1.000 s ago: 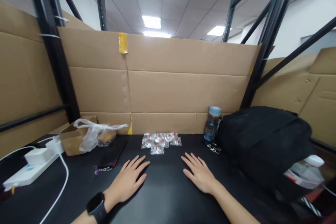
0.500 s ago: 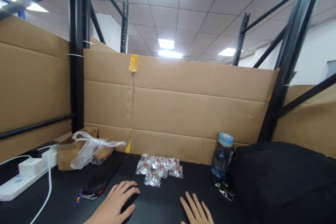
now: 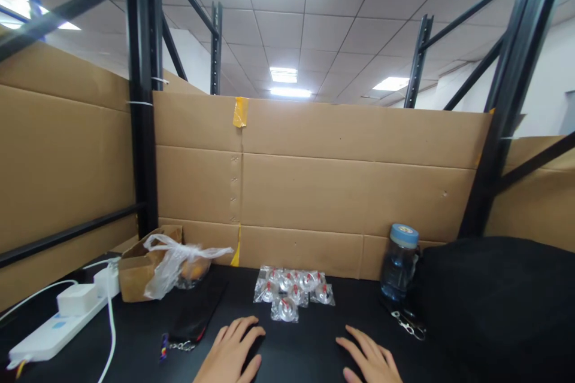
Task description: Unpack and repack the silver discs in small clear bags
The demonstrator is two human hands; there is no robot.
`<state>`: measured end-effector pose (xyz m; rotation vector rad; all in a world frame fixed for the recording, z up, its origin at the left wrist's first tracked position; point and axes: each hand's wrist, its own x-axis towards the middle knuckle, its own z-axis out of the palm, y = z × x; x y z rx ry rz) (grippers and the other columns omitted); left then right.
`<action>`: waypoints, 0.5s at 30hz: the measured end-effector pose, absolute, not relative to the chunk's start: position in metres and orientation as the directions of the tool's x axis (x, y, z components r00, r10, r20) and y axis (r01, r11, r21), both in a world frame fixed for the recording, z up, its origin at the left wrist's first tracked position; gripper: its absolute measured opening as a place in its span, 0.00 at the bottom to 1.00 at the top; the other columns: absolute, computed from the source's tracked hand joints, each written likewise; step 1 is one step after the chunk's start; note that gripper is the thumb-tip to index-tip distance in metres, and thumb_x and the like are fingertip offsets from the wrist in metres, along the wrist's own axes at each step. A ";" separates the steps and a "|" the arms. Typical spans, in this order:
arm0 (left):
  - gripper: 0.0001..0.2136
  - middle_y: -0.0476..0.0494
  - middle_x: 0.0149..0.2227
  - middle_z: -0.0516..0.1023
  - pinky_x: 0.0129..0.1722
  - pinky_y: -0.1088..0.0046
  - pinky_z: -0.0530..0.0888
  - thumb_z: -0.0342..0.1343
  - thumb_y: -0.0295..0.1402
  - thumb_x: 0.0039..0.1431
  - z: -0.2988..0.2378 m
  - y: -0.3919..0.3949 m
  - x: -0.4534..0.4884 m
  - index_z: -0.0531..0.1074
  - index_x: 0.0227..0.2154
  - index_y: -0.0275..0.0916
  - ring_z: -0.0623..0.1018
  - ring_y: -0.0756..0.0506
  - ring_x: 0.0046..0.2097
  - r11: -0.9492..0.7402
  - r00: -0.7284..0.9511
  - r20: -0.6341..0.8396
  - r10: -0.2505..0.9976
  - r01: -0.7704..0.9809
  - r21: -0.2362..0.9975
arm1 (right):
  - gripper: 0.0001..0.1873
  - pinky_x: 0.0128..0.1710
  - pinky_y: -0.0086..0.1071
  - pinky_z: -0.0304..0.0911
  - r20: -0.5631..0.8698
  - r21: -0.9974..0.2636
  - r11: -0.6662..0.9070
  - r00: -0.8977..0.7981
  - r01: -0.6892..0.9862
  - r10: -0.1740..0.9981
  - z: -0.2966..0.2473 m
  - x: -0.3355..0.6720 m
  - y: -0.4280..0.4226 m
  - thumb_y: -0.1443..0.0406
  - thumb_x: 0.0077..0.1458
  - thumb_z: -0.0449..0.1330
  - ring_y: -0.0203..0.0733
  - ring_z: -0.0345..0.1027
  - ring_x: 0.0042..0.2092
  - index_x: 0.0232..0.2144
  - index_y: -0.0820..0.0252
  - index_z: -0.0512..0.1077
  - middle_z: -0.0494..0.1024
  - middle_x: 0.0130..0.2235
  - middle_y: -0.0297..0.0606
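My left hand lies flat on the black tabletop at the bottom of the view, fingers stretched out and holding nothing. My right hand rests flat to its right, fingers spread, also with nothing in it. Just beyond both hands sits a cluster of several small clear plastic packets with red and silver parts. A dark flat pouch with a small key chain lies left of my left hand. Only the fingers and part of each hand show above the frame's lower edge.
A blue-capped water bottle stands beside a large black bag at right, keys in front. At left are a cardboard box with a plastic bag and a white power strip with chargers. Cardboard walls and black rack posts surround the table.
The camera has tilted up, so my hands have slid to the bottom edge and more ceiling shows. Both hands stay flat on the table.
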<state>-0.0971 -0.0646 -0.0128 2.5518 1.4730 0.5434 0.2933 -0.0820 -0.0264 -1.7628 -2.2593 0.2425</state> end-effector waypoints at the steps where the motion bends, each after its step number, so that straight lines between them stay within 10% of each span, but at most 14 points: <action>1: 0.18 0.46 0.63 0.69 0.60 0.57 0.68 0.50 0.43 0.65 -0.016 -0.063 -0.098 0.69 0.57 0.55 0.68 0.37 0.63 -0.512 0.460 0.232 0.857 0.806 0.296 | 0.25 0.63 0.54 0.58 0.119 -0.300 0.253 -0.227 0.920 0.967 -0.021 0.292 -0.085 0.43 0.61 0.52 0.58 0.57 0.67 0.59 0.27 0.67 0.64 0.67 0.30; 15: 0.16 0.39 0.54 0.73 0.55 0.55 0.65 0.52 0.35 0.62 0.029 -0.045 -0.065 0.70 0.52 0.45 0.72 0.37 0.56 -0.618 0.566 0.269 0.779 0.764 0.185 | 0.25 0.62 0.51 0.53 0.186 -0.251 0.235 -0.191 0.939 0.964 -0.008 0.276 -0.097 0.47 0.66 0.45 0.52 0.56 0.66 0.58 0.42 0.68 0.64 0.65 0.39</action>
